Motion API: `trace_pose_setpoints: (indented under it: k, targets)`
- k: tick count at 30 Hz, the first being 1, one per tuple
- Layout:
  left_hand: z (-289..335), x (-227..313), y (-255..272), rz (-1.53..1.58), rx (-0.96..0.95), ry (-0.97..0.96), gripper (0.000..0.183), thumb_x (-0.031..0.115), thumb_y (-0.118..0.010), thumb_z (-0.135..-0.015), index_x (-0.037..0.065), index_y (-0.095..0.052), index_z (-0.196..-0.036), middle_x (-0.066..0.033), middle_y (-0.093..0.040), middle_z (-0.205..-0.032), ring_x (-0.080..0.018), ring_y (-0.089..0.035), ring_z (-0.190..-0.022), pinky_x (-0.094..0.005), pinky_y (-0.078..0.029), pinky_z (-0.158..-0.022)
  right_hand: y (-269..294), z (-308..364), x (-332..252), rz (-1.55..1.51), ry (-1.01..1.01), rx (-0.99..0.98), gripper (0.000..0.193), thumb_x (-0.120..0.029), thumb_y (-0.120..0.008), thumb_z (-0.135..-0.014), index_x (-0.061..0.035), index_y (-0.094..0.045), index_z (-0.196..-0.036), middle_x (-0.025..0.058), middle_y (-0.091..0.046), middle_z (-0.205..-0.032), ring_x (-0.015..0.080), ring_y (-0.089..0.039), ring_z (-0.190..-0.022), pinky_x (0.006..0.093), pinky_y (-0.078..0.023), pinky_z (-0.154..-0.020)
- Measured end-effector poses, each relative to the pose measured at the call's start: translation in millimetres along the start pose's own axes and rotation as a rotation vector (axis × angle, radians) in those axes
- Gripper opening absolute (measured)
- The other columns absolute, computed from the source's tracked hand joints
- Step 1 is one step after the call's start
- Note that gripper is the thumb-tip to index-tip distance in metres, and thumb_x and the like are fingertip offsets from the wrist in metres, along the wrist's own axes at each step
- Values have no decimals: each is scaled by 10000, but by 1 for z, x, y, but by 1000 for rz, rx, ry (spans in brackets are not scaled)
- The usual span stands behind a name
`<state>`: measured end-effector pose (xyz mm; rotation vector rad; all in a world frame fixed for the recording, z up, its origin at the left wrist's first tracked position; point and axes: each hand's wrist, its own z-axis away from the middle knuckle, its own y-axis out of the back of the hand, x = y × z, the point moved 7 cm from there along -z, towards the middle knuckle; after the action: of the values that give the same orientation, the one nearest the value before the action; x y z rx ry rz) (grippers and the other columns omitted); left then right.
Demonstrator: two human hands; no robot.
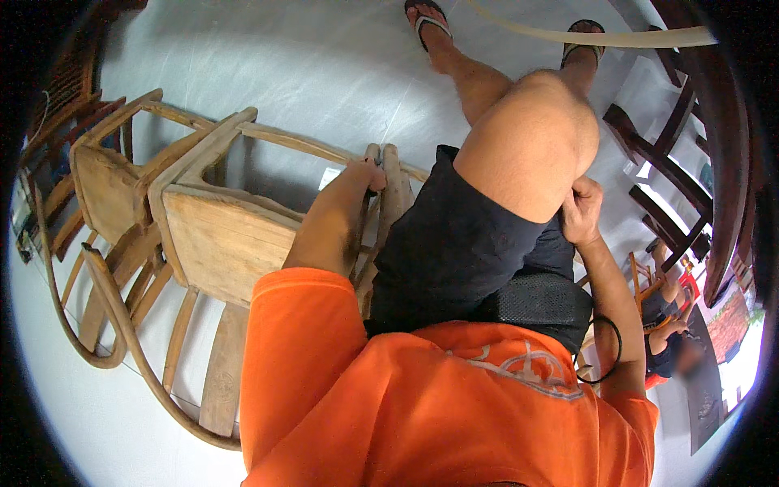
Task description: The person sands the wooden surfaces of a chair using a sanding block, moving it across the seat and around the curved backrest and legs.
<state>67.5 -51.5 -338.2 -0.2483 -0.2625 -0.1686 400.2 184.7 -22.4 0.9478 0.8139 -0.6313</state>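
My left hand point(369, 174) is curled closed around the end of a wooden chair post point(393, 183), beside my thigh; its fingertips are partly hidden. A second upright runs close alongside. To the left stands an unpainted wooden chair point(223, 235) with a flat seat panel and a long curved rail. My right hand point(583, 211) rests at the right side of my raised knee, against the hem of my black shorts point(466, 256). The leg hides most of its fingers, so whether anything is in them does not show. A black pouch point(535, 304) sits at my waist.
Another wooden chair point(109, 191) stands farther left. Dark wooden furniture frames point(665, 154) rise on the right, below a pale curved strip point(641, 38). Beyond them, another person point(661, 325) sits near a red chair point(688, 286). The floor point(268, 57) is light grey.
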Motion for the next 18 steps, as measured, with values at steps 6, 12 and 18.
trace_pose_setpoints:
  k: [6,12,18]
  targets:
    - [91,22,-14,-137,26,-284,476,232,-552,-975,-32,-634,-1363,-243,-525,-1519,-439,-480,-1412,-538,-378,-1180,2,11,25,-37,-52,45,275,-96,-615,-961,55,-528,-749,121,-468,-643,135,-441,-621,348,-377,-578]
    - [262,18,-33,382,380,-215,504,286,-522,-1031,-14,-556,-1434,-277,-545,-1457,-380,-505,-1395,-497,-339,-1219,-1,11,21,-41,1,51,255,-91,-601,-981,48,-554,-772,109,-492,-652,135,-446,-629,347,-382,-581]
    - [339,29,-91,108,795,-251,586,349,-545,-1023,33,-485,-1512,-249,-403,-1601,-396,-302,-1535,-578,-142,-1283,7,9,31,-13,-9,3,287,-139,-597,-1010,44,-577,-790,71,-547,-692,133,-483,-685,334,-401,-629]
